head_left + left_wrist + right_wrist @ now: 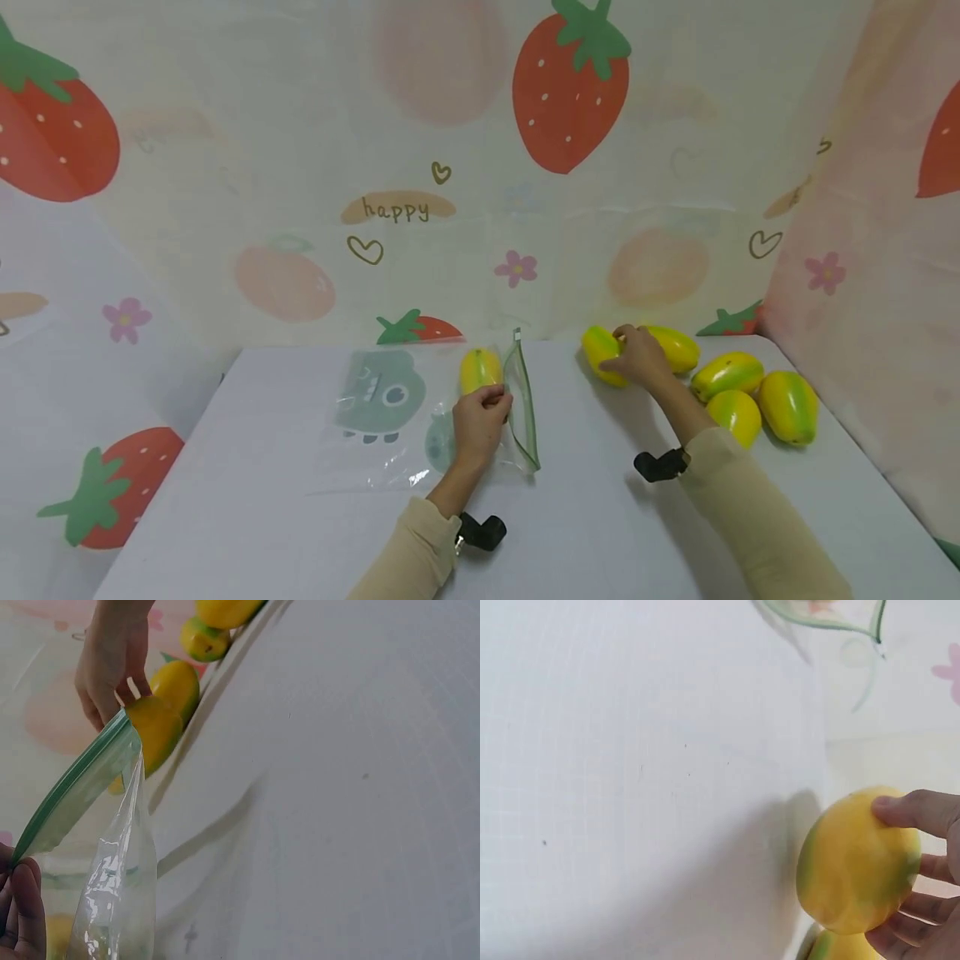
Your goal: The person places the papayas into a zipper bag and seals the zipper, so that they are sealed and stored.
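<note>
A clear zip bag (384, 392) printed with a grey-green cartoon animal lies on the table, its mouth facing right. My left hand (478, 423) pinches the bag near its green zip edge (71, 784), which stands apart in the left wrist view. Inside the bag, near the mouth, is a yellow-green papaya (480, 368). Farther right, my right hand (641, 357) grips another papaya (600, 353) at the back of the table. In the right wrist view, the thumb and fingers (919, 811) wrap around this papaya (855, 862).
Several more papayas (727, 375) sit in a group at the table's right side, one (673, 348) just behind my right hand. A white cloth covers the table (247, 533). Behind it hangs a backdrop (465, 275) with strawberry prints.
</note>
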Available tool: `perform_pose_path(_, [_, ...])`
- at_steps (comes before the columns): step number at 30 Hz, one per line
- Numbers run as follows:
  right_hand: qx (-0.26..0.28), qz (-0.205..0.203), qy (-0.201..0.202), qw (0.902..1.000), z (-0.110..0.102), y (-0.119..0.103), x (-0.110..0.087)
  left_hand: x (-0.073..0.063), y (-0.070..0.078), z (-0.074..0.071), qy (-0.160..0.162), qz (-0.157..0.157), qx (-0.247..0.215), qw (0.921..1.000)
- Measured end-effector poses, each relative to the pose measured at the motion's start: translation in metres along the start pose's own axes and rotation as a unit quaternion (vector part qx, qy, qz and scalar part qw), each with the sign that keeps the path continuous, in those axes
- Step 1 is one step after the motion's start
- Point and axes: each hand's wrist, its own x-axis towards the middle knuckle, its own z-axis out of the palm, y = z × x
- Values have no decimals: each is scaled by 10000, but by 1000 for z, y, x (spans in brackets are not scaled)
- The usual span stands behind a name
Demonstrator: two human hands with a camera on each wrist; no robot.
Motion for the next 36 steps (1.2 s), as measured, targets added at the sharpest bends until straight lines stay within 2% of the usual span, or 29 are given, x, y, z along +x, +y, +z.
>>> perform_pose_path(9, [1175, 34, -265, 9927, -1, -2, -16, -1, 0, -1, -21, 31, -148, 9999])
perform_pose_path(15, [1662, 157, -446, 9850, -2, -4, -23, -1, -1, -2, -32, 61, -181, 9998])
perform_pose_path(26, [2120, 71, -567, 9756, 4, -8, -32, -1, -1, -3, -82, 19, -169, 9998])
perform_pose_path(36, [2023, -91, -584, 9775, 11, -20, -36, 0, 1, -3, -72, -53, -157, 9998])
